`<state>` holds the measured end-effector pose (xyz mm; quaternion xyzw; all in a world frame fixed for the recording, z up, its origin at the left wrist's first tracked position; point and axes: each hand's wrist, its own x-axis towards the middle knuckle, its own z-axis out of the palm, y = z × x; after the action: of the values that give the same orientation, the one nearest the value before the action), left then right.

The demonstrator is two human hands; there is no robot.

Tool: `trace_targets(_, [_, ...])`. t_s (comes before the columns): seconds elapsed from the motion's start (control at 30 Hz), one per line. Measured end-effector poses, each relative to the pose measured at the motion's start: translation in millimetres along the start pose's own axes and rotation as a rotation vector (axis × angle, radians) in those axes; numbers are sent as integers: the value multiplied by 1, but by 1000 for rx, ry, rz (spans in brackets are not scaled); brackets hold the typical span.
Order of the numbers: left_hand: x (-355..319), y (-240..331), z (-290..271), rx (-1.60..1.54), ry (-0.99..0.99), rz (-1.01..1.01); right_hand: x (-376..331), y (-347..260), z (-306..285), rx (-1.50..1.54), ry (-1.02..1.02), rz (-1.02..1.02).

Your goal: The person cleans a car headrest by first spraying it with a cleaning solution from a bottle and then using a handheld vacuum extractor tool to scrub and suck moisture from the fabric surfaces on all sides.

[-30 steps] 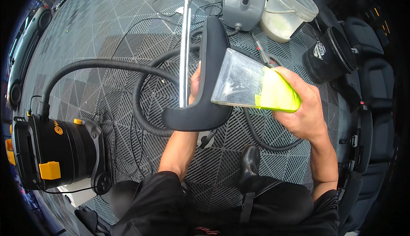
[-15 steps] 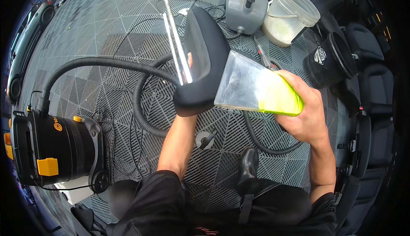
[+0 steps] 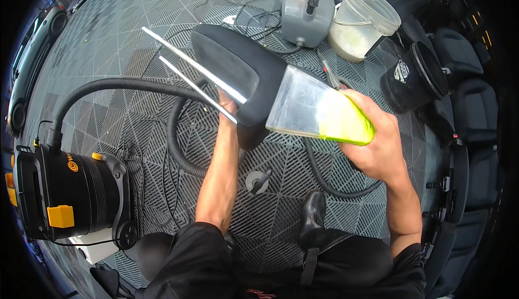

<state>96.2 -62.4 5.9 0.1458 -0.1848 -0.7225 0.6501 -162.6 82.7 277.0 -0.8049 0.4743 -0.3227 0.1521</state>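
Your left hand [image 3: 228, 104] grips the black car headrest [image 3: 238, 77] from beneath, fingers hidden behind it, its two metal posts [image 3: 189, 66] pointing up-left; your right hand [image 3: 378, 147] is wrapped around the yellow-green grip of the clear extractor nozzle [image 3: 313, 112], its wide mouth pressed against the headrest's padding; the black hose [image 3: 178, 137] loops over the grey floor tiles [image 3: 108, 28] to the black vacuum [image 3: 70, 191] at lower left.

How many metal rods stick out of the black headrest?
2: both metal rods run side by side from the headrest toward the upper left; the left hand is at their base.
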Motion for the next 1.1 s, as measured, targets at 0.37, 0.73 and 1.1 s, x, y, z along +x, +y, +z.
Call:
trace_targets(0.37, [-79, 15, 132, 279, -80, -122, -6, -5, -9, 33, -74, -96])
trace_targets(0.73, [-52, -30, 136, -557, -530, -569, 23, -5, -20, 88, -58, -84])
trace_targets(1.1, [-71, -18, 148, -588, -585, -730, 49, 10, -13, 102, 15, -91])
